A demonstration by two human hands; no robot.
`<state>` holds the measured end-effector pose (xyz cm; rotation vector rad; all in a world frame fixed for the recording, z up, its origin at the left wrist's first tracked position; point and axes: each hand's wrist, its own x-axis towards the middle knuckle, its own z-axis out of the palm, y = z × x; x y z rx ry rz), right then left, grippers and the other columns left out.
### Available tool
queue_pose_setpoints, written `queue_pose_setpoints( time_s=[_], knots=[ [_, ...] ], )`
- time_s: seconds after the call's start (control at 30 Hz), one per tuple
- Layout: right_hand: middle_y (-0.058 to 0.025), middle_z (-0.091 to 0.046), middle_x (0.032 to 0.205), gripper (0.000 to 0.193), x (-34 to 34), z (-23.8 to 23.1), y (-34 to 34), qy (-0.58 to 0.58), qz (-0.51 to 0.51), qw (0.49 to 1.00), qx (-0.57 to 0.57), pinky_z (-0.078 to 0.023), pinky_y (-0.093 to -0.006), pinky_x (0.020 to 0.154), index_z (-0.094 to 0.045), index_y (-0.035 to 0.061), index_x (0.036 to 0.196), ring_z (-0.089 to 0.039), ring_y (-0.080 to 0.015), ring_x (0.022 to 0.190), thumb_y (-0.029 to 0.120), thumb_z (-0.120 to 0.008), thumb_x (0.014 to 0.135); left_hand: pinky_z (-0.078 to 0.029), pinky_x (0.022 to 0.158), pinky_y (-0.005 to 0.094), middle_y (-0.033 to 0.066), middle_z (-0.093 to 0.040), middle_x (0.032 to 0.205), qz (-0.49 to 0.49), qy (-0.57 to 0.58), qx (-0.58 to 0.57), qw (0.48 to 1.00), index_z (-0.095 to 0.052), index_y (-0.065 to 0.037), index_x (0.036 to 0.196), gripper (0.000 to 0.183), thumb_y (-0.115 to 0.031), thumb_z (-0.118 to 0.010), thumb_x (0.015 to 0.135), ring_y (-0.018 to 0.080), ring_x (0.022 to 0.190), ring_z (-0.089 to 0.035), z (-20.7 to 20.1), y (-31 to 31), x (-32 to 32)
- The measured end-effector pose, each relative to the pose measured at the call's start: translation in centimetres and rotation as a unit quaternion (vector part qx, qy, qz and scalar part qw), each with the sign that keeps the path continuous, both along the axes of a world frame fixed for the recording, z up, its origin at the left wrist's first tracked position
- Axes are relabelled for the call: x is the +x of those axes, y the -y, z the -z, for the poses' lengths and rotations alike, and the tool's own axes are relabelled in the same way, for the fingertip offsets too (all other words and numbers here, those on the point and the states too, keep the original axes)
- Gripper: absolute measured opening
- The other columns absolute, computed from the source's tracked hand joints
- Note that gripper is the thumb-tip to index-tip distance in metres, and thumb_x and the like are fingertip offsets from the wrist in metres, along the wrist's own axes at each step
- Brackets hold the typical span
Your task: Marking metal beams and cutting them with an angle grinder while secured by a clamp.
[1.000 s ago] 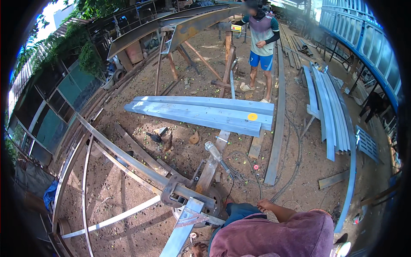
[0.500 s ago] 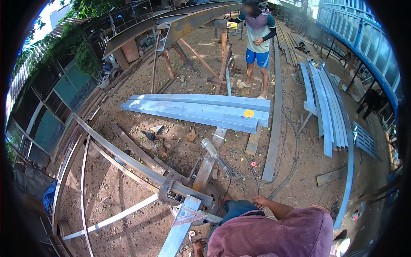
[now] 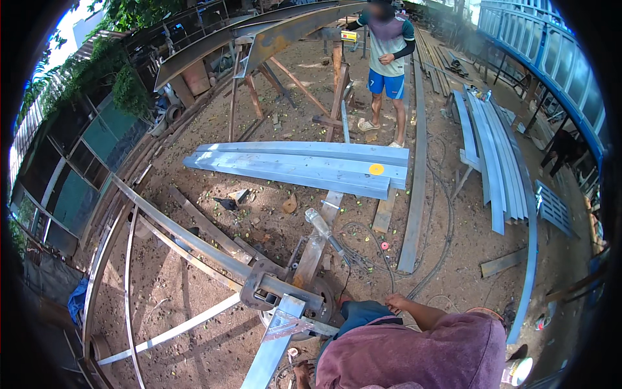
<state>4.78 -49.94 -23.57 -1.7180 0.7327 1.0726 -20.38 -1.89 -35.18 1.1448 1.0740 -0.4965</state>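
Little has shifted since the earlier frames: the whole yard has slid a touch across the head view, and the right hand (image 3: 395, 302) stays where it was, resting on the bent knee in blue shorts (image 3: 356, 314). Its fingers look loosely curled. Whether they close on anything cannot be told at this size. The left hand is out of sight, hidden below the maroon shirt (image 3: 421, 353).

Just left of the hand, a rusty steel clamp bracket (image 3: 271, 292) grips the meeting point of several long bars, and a grey steel beam (image 3: 272, 353) runs from it down toward the lower edge. Directly ahead of the hand, a tangle of dark cables (image 3: 369, 253) lies on the dirt, with a small pink ring (image 3: 383, 246) among them. Ahead and slightly left, a clear bottle-like object (image 3: 317, 222) lies on a wooden plank (image 3: 314, 253).

Farther ahead sits a stack of pale steel channels (image 3: 298, 165), laid crosswise and bearing a round yellow sticker (image 3: 376, 169) near its right end. Beyond the stack, well apart from the hand, another person (image 3: 387, 58) in a light shirt and blue shorts stands facing this way. One of that person's arms is bent up to the chest. To the right of the hand, more long steel sections (image 3: 492, 155) rest on a low stand.
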Motion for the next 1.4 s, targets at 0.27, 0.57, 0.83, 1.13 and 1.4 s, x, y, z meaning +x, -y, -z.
queue_pose_setpoints(
  time_s=[0.27, 0.57, 0.83, 1.13, 1.4],
  knots=[
    [-0.0051, -0.059, 0.073, 0.022, -1.3, -0.6, 1.2, 0.018, 0.033, 0.999, 0.005, -0.046, -0.0364, 0.051, -0.066, 0.0096, 0.088, -0.055, -0.0167, 0.056, 0.030, -0.061, 0.094, -0.046, 0.057, 0.0392, 0.0196, -0.069, 0.096, 0.196, 0.080, 0.075, 0.974, -0.055, -0.004, 0.125, 0.034, -0.020, -0.049, 0.096, 0.0307, 0.073, -0.066, -3.9, 0.2, 2.2],
    [-0.0035, -0.056, 0.070, 0.020, -1.4, -2.0, -0.2, 0.027, 0.049, 0.998, 0.006, -0.039, -0.0312, 0.044, -0.063, 0.0099, 0.079, -0.050, -0.0142, 0.052, 0.026, -0.063, 0.091, -0.047, 0.057, 0.0426, 0.0202, -0.069, 0.093, 0.037, 0.038, -0.039, 0.998, -0.056, -0.005, 0.120, 0.033, -0.026, -0.049, 0.096, 0.0337, 0.071, -0.065, -3.3, -1.5, 6.1],
    [-0.0082, -0.069, 0.079, 0.022, -0.7, -1.8, -0.7, 0.030, 0.041, 0.999, -0.012, -0.049, -0.0354, 0.052, -0.072, 0.0066, 0.094, -0.060, -0.0187, 0.056, 0.027, -0.065, 0.087, -0.049, 0.056, 0.0493, 0.0225, -0.067, 0.089, -0.056, 0.028, -0.128, 0.990, -0.059, -0.005, 0.115, 0.033, -0.029, -0.054, 0.093, 0.0403, 0.067, -0.065, -1.5, -0.8, 4.8],
    [-0.0017, -0.054, 0.072, 0.019, -1.1, -1.5, -0.7, 0.030, 0.033, 0.999, -0.009, -0.042, -0.0307, 0.044, -0.067, 0.0115, 0.096, -0.050, -0.0136, 0.052, 0.029, -0.061, 0.093, -0.052, 0.054, 0.0443, 0.0205, -0.068, 0.086, -0.040, -0.010, -0.085, 0.996, -0.060, -0.005, 0.113, 0.024, -0.013, -0.057, 0.091, 0.0357, 0.065, -0.067, -0.8, -1.3, 3.6],
    [-0.0004, -0.051, 0.066, 0.017, -1.2, -2.6, -1.5, 0.039, 0.017, 0.999, -0.031, -0.042, -0.0330, 0.047, -0.061, 0.0130, 0.078, -0.047, -0.0133, 0.052, 0.025, -0.064, 0.090, -0.053, 0.053, 0.0432, 0.0190, -0.068, 0.083, 0.067, 0.072, 0.002, 0.995, -0.060, -0.005, 0.114, 0.024, -0.009, -0.055, 0.091, 0.0335, 0.064, -0.067, -1.6, -1.2, 3.0]
  ],
)
